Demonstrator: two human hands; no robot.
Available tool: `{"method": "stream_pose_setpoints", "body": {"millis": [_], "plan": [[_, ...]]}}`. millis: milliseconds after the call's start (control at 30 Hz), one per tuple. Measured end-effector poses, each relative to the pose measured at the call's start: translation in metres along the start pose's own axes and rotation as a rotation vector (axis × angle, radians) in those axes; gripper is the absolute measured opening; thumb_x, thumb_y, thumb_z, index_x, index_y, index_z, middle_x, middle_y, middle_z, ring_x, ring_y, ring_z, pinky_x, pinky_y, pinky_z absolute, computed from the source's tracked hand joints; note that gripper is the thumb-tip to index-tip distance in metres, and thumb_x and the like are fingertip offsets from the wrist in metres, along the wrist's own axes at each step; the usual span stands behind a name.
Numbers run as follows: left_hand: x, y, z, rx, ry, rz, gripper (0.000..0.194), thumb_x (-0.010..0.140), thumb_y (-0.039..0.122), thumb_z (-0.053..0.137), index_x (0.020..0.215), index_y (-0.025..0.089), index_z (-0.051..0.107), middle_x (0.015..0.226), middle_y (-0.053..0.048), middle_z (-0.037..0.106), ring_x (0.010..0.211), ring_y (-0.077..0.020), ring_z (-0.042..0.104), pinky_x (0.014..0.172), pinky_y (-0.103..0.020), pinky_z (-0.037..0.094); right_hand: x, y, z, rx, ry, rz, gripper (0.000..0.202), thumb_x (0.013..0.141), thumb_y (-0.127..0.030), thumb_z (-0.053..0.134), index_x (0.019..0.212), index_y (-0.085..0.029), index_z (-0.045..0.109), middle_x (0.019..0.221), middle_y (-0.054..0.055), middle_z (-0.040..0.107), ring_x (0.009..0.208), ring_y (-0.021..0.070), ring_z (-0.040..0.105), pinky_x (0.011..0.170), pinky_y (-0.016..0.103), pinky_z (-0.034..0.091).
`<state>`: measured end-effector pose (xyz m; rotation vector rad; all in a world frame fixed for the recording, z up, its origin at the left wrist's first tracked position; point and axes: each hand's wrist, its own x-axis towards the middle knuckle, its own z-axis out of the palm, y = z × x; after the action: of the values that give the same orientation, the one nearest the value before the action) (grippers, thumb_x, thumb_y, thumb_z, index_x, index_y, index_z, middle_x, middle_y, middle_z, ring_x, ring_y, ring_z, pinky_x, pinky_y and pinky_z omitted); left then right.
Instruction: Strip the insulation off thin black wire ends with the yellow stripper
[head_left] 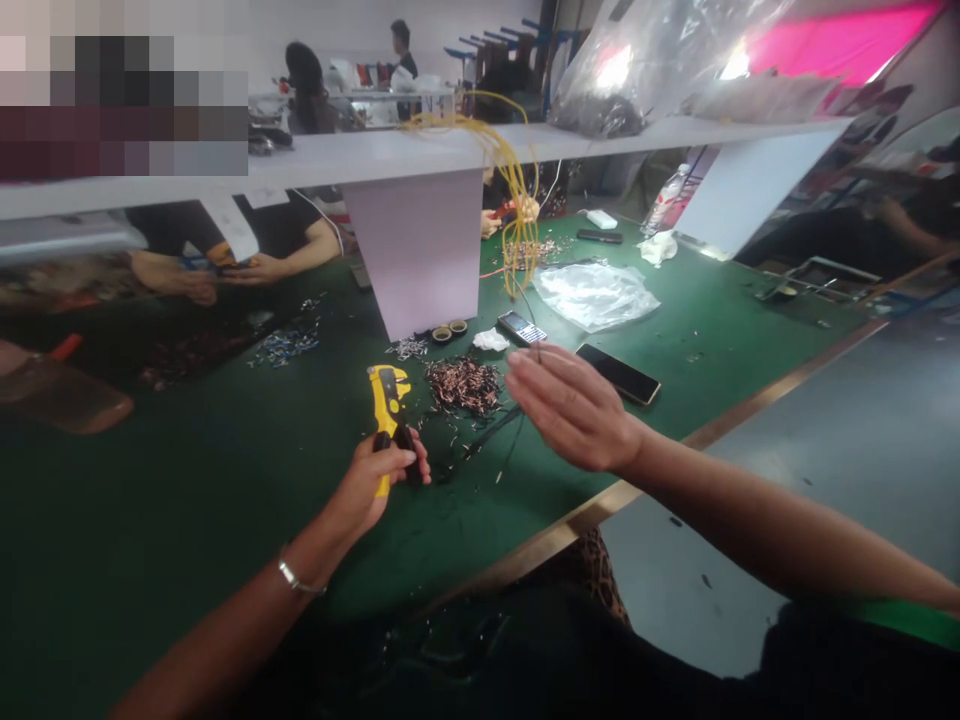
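My left hand (pixel 386 475) is wrapped round the black handles of a yellow wire stripper (pixel 388 400), whose head points away from me. My right hand (pixel 574 405) is raised over the table to the right, its fingers pressed together on a thin dark wire (pixel 531 312) that sticks up past the fingertips. Below that hand more dark wires (pixel 491 432) trail down to the tabletop; which of them it grips I cannot make out. Between the hands, a little farther off, lies a pile of short copper-coloured and black wire scraps (pixel 463 385).
Behind the pile are tape rolls (pixel 450 330), a keypad phone (pixel 521 328) and a plastic bag (pixel 596 295). A smartphone (pixel 619 374) lies beside my right hand. Yellow wires (pixel 517 200) hang from the white shelf (pixel 300 160). Across the table are other people's hands (pixel 247 270).
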<state>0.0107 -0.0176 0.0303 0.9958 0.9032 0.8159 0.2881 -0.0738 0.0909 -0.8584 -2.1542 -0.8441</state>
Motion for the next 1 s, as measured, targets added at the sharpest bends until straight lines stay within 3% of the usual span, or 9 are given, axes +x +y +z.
{"method": "stream_pose_setpoints", "body": {"millis": [100,233,367,467,600,667,767,867,1000], "plan": [[0.002,-0.001,0.000,0.001,0.009,0.010,0.031,0.058,0.020,0.072,0.087,0.013,0.063,0.075,-0.004,0.067,0.063,-0.0204,0.065,0.059,-0.037,0.056,-0.003,0.001,-0.013,-0.062,0.118,0.097,0.069,0.093,-0.006,0.058,0.155,-0.025,0.034,0.139,0.008,0.063,0.128,0.0264,0.059,0.105,0.047,0.057],[0.003,-0.004,0.001,-0.007,0.007,-0.005,0.030,0.058,0.020,0.071,0.085,0.013,0.062,0.073,-0.003,0.066,0.060,-0.0192,0.063,0.057,-0.036,0.056,-0.002,0.016,-0.018,-0.173,0.227,0.082,0.066,0.093,-0.008,0.058,0.152,-0.029,0.036,0.143,0.004,0.059,0.130,0.0257,0.058,0.112,0.049,0.049],[0.003,-0.006,0.001,-0.005,-0.001,-0.007,0.028,0.059,0.019,0.071,0.085,0.013,0.062,0.072,-0.003,0.065,0.060,-0.0184,0.063,0.057,-0.035,0.056,-0.008,0.028,-0.015,-0.198,0.027,0.129,0.047,0.095,-0.017,0.059,0.139,-0.031,0.050,0.136,0.002,0.063,0.127,0.0256,0.061,0.111,0.052,0.048],[0.003,-0.006,0.001,-0.010,0.000,0.007,0.027,0.059,0.019,0.070,0.084,0.014,0.061,0.073,-0.003,0.065,0.059,-0.0184,0.063,0.057,-0.035,0.056,-0.017,0.029,-0.017,-0.351,0.224,0.214,0.027,0.096,-0.014,0.055,0.121,-0.022,0.062,0.117,0.006,0.071,0.111,0.0246,0.069,0.102,0.050,0.055],[0.004,-0.005,-0.001,0.004,0.002,-0.004,0.030,0.059,0.020,0.071,0.087,0.013,0.062,0.072,-0.003,0.066,0.060,-0.0194,0.064,0.058,-0.036,0.056,-0.037,0.019,-0.026,-0.334,0.166,0.193,0.052,0.086,-0.010,0.068,0.134,-0.024,0.057,0.111,0.007,0.074,0.099,0.0248,0.068,0.093,0.045,0.058],[0.005,-0.005,-0.001,0.007,0.008,0.002,0.030,0.059,0.020,0.071,0.087,0.013,0.063,0.073,-0.003,0.067,0.061,-0.0201,0.065,0.059,-0.037,0.056,-0.052,0.010,-0.026,-0.358,0.029,0.322,0.042,0.090,-0.011,0.061,0.131,-0.022,0.061,0.104,0.009,0.075,0.091,0.0249,0.067,0.086,0.042,0.056],[0.006,-0.007,-0.002,-0.001,0.011,0.000,0.030,0.061,0.020,0.071,0.088,0.013,0.063,0.076,-0.004,0.068,0.063,-0.0213,0.066,0.060,-0.037,0.055,-0.074,-0.009,-0.016,-0.313,-0.443,0.496,0.031,0.097,-0.014,0.047,0.118,-0.015,0.070,0.089,0.012,0.075,0.073,0.0218,0.065,0.067,0.034,0.051],[0.007,-0.010,-0.002,-0.001,0.009,0.002,0.030,0.060,0.018,0.071,0.089,0.012,0.063,0.075,-0.005,0.069,0.063,-0.0218,0.066,0.060,-0.037,0.055,-0.082,-0.030,0.004,-0.145,-0.864,0.494,0.034,0.097,-0.010,0.043,0.122,-0.011,0.066,0.083,0.013,0.073,0.075,0.0224,0.064,0.063,0.031,0.045],[0.007,-0.012,-0.003,0.002,0.010,-0.024,0.032,0.060,0.019,0.072,0.089,0.011,0.063,0.075,-0.005,0.068,0.062,-0.0213,0.066,0.059,-0.038,0.056,-0.070,-0.043,0.032,0.012,-1.163,0.453,0.036,0.094,-0.008,0.044,0.128,-0.009,0.055,0.091,0.016,0.070,0.082,0.0254,0.064,0.064,0.032,0.042]]}}
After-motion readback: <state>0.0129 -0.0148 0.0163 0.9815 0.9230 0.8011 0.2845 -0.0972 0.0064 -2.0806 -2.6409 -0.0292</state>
